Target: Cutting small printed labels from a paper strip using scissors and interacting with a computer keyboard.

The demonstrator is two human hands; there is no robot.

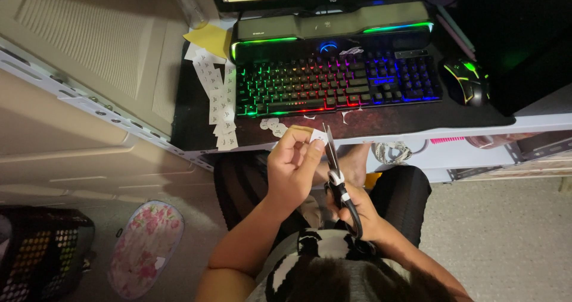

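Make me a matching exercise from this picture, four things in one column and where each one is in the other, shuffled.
1. scissors
2. small paper piece
3. mouse
4. paper strips

A. right of the keyboard
B. left of the keyboard
C. in the right hand
D. pinched in the left hand

Pairs: 1-C, 2-D, 3-A, 4-B

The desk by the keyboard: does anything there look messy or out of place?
Yes. Small white paper cutouts lie scattered along the desk edge in front of the lit keyboard, and a loose pile of printed paper strips sprawls askew left of it.
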